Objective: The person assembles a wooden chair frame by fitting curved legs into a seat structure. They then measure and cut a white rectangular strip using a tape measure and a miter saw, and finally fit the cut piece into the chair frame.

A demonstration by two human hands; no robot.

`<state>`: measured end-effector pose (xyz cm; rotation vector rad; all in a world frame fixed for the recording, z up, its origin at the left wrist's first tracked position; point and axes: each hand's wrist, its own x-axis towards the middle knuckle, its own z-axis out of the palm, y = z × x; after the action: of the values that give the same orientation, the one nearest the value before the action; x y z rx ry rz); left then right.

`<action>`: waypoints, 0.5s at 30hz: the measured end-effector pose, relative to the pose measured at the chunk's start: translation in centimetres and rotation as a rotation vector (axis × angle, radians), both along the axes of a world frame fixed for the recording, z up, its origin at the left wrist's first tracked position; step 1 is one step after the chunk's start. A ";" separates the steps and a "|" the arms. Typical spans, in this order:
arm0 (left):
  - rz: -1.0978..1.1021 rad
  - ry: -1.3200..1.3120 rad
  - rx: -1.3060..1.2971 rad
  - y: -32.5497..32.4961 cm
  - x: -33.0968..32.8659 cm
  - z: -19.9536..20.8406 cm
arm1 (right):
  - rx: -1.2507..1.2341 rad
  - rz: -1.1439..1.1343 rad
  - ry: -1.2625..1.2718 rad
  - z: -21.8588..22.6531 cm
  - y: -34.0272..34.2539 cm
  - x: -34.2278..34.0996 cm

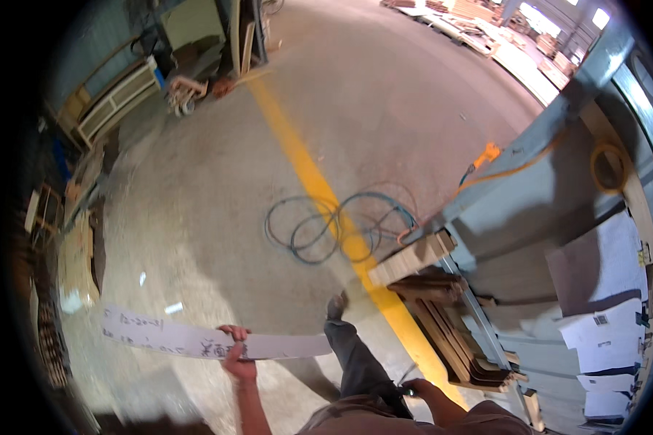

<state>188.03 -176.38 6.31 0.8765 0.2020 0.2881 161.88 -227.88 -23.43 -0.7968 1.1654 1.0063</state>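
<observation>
My left hand [239, 355] is closed around the middle of a long, narrow white board [174, 339] with dark handwriting on it. The board lies across the lower left, above the floor, its right end close to my leg. By my hip at the lower right, my right hand [422, 392] is closed on a small dark object [408, 392] with a thin part sticking out. Its kind is too small to make out.
A loosely coiled hose [319, 232] crosses the yellow floor line [290, 148] ahead. To my right stand stacked wooden pieces [450, 333] and a grey panel [519, 254] with hanging paper sheets [609, 333]. A pallet jack [186, 93] and wooden frames [116, 101] are at the far left.
</observation>
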 end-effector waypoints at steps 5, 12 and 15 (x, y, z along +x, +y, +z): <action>-0.044 -0.118 0.037 1.4 18.0 3.3 | 0.093 -0.103 0.135 -0.3 2.5 11.3; -0.059 -0.238 0.022 6.1 39.2 9.5 | -0.857 0.911 -0.673 10.4 3.9 44.2; -0.149 -0.276 0.035 5.0 47.4 9.7 | -0.869 0.598 -1.009 21.3 5.8 59.8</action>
<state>235.43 -171.43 16.06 0.8713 -0.1244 0.2707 221.69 -222.13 -2.16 -2.1229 0.4026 0.3491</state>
